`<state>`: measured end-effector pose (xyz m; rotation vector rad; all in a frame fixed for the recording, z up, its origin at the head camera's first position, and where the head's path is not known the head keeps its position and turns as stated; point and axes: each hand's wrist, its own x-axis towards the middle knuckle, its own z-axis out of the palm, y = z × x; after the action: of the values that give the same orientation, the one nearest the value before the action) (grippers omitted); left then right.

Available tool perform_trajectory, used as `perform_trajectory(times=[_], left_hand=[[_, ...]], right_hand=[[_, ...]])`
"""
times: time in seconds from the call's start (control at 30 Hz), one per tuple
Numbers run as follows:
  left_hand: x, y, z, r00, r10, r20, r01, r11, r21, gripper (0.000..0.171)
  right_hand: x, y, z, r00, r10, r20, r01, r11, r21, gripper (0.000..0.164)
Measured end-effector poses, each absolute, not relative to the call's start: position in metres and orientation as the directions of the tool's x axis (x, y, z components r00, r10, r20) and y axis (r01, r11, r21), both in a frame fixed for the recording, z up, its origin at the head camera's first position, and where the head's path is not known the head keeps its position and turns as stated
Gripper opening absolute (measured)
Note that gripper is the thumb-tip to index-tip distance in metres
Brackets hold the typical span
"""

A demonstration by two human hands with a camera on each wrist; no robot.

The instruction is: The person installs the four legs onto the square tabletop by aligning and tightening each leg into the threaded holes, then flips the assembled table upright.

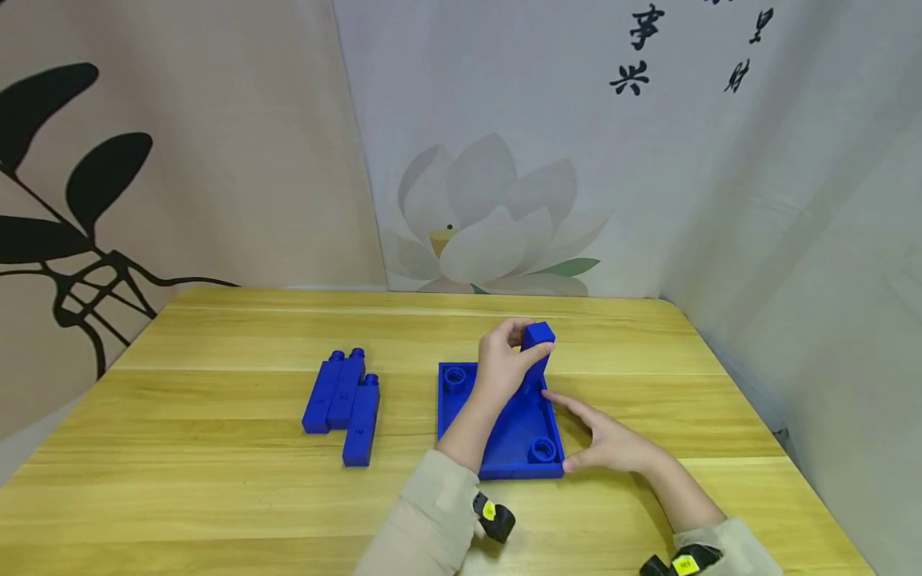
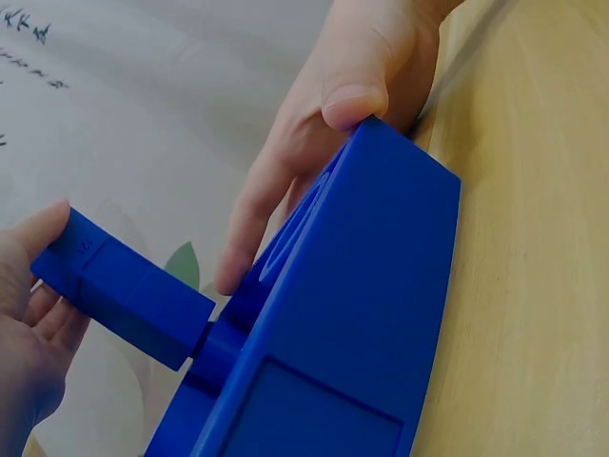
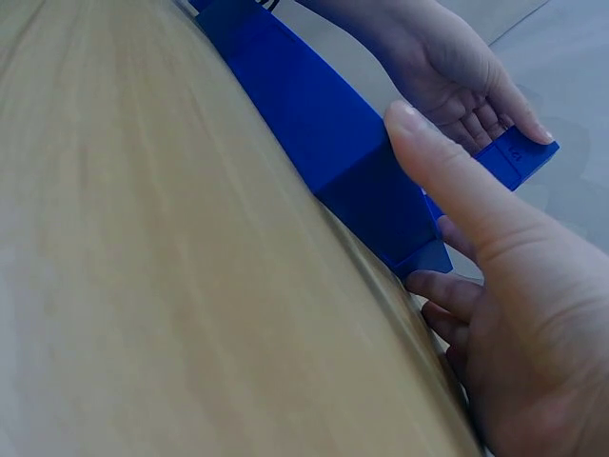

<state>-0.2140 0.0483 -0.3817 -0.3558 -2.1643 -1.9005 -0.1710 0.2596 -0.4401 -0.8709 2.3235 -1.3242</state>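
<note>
My left hand (image 1: 499, 364) grips a blue square leg (image 1: 538, 336) by its upper part. The leg stands nearly upright at the far right corner of a shallow blue tray-like piece (image 1: 522, 472). In the left wrist view, the leg's narrow lower end meets a round socket inside the wall. My right hand (image 1: 612, 440) is spread along the tray's right side, thumb (image 2: 354, 103) at the near corner and fingers stretched along the wall. Round sockets show at the far left (image 1: 454, 378) and near right corners; my left forearm hides the near left one.
Three more blue legs (image 1: 344, 400) with round knobbed ends lie side by side on the wooden table (image 1: 180, 448), left of the tray. Printed curtains (image 1: 504, 96) hang behind the table and along its right side.
</note>
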Motion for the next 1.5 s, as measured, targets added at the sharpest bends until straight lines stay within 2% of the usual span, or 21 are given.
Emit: perform_trajectory(times=[0.43,0.77,0.97,1.2,1.5], left_hand=[[-0.216,0.049,-0.383,-0.928,0.000,0.373,0.371,0.094,0.924,0.037],[-0.218,0.048,-0.385,-0.921,0.033,0.389,0.391,0.082,0.917,0.041],[-0.215,0.048,-0.385,-0.935,0.040,0.353,0.355,0.089,0.931,0.050],[-0.213,0.058,-0.385,-0.928,-0.042,0.370,0.361,0.139,0.922,0.062],[-0.212,0.066,-0.386,-0.897,-0.113,0.427,0.405,0.176,0.897,0.052]], right_hand=[[-0.172,0.260,-0.440,-0.765,-0.643,0.021,-0.356,0.395,-0.847,0.094],[-0.171,0.261,-0.440,-0.756,-0.653,0.033,-0.364,0.378,-0.851,0.094],[-0.170,0.259,-0.439,-0.768,-0.640,0.007,-0.334,0.392,-0.857,0.094],[-0.171,0.260,-0.440,-0.766,-0.642,0.017,-0.352,0.397,-0.848,0.094],[-0.170,0.259,-0.440,-0.758,-0.652,0.018,-0.348,0.381,-0.857,0.093]])
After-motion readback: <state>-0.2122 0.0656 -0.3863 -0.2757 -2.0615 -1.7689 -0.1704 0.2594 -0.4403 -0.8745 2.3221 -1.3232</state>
